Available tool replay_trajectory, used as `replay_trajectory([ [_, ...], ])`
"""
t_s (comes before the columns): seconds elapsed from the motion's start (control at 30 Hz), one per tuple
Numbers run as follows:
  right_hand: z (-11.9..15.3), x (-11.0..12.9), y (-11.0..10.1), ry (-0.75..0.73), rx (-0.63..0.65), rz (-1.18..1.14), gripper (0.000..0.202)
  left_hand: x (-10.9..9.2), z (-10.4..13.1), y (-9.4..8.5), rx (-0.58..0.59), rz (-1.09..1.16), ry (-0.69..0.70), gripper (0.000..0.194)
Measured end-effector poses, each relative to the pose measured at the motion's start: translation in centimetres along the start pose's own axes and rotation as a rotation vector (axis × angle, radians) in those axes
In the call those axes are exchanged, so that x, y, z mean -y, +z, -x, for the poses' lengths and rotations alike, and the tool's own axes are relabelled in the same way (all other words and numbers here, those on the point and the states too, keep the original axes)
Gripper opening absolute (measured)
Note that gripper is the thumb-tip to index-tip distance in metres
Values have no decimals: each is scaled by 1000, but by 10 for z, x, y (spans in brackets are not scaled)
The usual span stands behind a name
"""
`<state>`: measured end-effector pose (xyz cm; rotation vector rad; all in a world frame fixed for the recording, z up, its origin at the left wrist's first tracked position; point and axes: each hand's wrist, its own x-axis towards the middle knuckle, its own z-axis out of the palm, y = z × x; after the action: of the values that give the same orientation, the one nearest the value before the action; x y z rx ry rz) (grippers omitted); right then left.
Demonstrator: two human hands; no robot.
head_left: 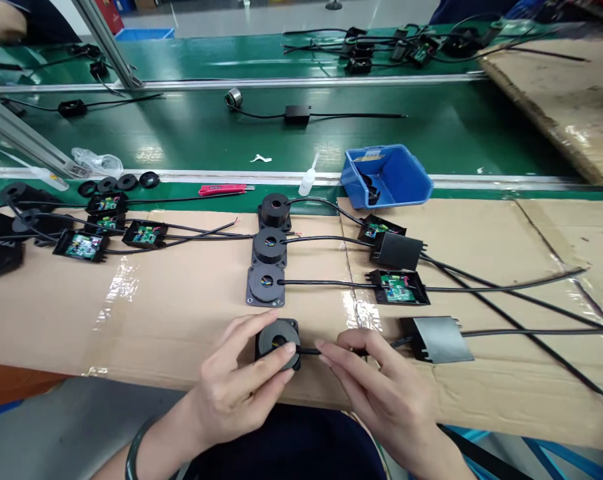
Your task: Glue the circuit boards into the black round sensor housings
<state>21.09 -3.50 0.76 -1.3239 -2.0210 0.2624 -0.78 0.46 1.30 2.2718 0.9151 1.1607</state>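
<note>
My left hand is closed around a black round housing with a square flange near the cardboard's front edge. Its fingers lie on the rim, and a few thin wires show in the centre hole. From the housing's right side runs a black cable, which my right hand pinches between thumb and fingers. That cable leads to a black box with a smooth grey-black top. Beyond my hands stand three similar housings in a column, cabled to boxes on the right; an open one shows a green circuit board.
Behind are a blue bin, a small white bottle and a red cutter. More open boxes and black rings lie left. A cabled box rests on the green belt. Another person's arm shows top left.
</note>
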Motion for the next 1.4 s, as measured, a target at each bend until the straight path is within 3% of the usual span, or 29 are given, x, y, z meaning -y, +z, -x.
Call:
replay_trajectory([
  [0.2,1,-1,3,-18,-47,-10,30,-4,2,-1,44,-12,-25,45],
  [0.53,-5,-1,3,-4,-71,-45,24,-3,7,7,-18,-51,-104,16],
  [0.93,-5,-2,4,9,-86,-76,24,-4,5,0,91,-142,21,30],
  [1.2,-7,-5,2,-14,-91,-48,23,-7,-4,-2,153,-313,103,15],
  [1.4,-4,0,-3,-77,-111,55,20,-2,-3,6,148,-392,213,29],
])
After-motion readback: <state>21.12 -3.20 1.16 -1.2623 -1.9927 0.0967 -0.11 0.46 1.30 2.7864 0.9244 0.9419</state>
